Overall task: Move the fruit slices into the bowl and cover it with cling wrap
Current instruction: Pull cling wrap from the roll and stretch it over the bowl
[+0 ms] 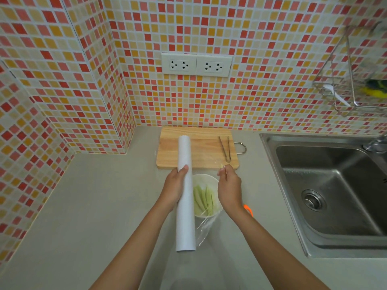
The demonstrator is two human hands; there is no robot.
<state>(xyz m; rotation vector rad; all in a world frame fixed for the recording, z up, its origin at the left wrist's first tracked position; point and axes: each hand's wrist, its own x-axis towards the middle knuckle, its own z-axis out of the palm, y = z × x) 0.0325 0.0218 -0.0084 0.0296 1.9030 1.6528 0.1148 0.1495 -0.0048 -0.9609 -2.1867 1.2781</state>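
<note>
The bowl [206,194] sits on the surface [104,206] right in front of me, with the fruit slices [202,199] in it. My left hand [174,189] holds the cling wrap roll [184,195] just left of the bowl. My right hand [229,190] is over the bowl's right side, and the loose wrap [204,229] hangs between roll and hand. Behind the bowl lies the cutting board [198,148], with the tongs [225,148] on its right part. The sink [330,191] is far to my right.
</note>
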